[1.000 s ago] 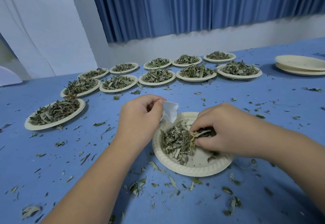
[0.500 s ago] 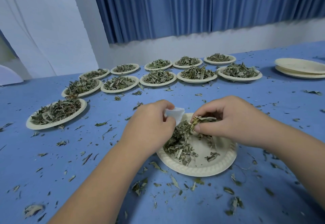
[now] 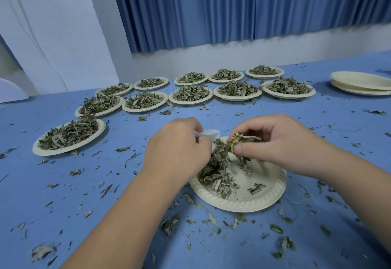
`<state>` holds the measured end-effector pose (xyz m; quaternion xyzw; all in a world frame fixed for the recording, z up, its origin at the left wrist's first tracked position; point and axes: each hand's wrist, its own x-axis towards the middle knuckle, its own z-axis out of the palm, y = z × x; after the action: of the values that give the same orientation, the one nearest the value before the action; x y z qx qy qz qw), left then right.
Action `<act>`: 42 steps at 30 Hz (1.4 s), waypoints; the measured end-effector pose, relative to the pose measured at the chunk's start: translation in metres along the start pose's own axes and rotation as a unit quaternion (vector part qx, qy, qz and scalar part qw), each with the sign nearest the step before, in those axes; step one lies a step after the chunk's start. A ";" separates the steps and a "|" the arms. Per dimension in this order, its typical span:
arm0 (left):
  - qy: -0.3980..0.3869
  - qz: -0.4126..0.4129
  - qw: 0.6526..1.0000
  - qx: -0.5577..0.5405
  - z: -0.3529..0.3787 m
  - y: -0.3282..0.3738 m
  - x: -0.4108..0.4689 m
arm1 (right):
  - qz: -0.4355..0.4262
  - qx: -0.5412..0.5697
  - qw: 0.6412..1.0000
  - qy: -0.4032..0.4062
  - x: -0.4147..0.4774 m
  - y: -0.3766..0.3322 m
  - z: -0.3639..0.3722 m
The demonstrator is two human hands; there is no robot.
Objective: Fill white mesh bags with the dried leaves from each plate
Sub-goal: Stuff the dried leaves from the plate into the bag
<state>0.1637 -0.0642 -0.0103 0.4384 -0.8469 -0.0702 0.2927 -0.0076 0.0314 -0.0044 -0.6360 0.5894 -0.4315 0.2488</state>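
Broad blue surface (image 3: pixel 317 133), littered with leaf scraps. Farther back, two rows of heaped plates (image 3: pixel 63 152), yet to be emptied; off to the right, a stack of empty plates (image 3: pixel 359 82). Nearest, the working plate (image 3: pixel 243 205), roughly half cleared, with a loose mound of dried leaves (image 3: pixel 213 173) on its left side.

Over its far rim, the left grip (image 3: pixel 179 148), curled round the white mesh bag (image 3: pixel 208 133) and pinching it near the mouth (only a small flap visible past the knuckles). Just beside it, the right grip (image 3: pixel 275 144), thumb and fingertips clamped on a tuft of leaves (image 3: pixel 243 139), held above the plate and close to the bag's opening.

Judging by looks: weighs next to nothing, crumbles and sheds easily, springs apart once released. Best taken in small bunches from the mound's edge, squeezed gently rather than crushed. Bag probably limp and light, collapsing unless held open at the rim; worth keeping over the plate to catch strays.
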 end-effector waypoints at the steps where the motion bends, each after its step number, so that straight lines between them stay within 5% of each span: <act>1: 0.002 0.003 1.000 -0.001 0.000 0.000 0.000 | 0.000 0.003 1.000 0.001 0.000 0.000 0.001; 17: 0.035 0.043 0.987 -0.148 0.003 0.002 -0.001 | -0.007 0.014 0.998 0.056 0.000 -0.002 0.011; 32: -0.003 0.023 0.962 -0.271 0.002 0.010 -0.006 | -0.034 -0.214 0.963 0.162 0.010 -0.001 0.032; 42: 0.000 -0.029 0.945 -0.327 0.005 0.013 -0.005 | -0.014 -0.294 0.950 0.106 0.007 -0.010 0.042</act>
<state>0.1545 -0.0530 -0.0118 0.3432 -0.7642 -0.3516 0.4178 0.0329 0.0180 -0.0150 -0.6394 0.7044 -0.3076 -0.0190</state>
